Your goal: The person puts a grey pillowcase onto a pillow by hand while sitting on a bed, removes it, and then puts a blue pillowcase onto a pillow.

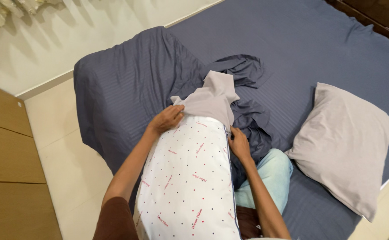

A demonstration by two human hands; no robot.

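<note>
Fingers of both hands, left hand [167, 119] and right hand [239, 144], grip the grey pillowcase [212, 100] hem across the dotted pillow's [190, 178] far end, its length running toward the person.

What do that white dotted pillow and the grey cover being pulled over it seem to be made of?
White dotted pillow: smooth, matte woven fabic shell, plump, probably soft filling. Plain grey pillow cover: thin soft cloth, likely cotton or a blend; it bunches and folds where the left hand grips it.

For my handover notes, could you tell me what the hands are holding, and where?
Both hands grip the grey pillowcase at its open edge: left hand and right hand on either side of the white dotted pillow.
</note>
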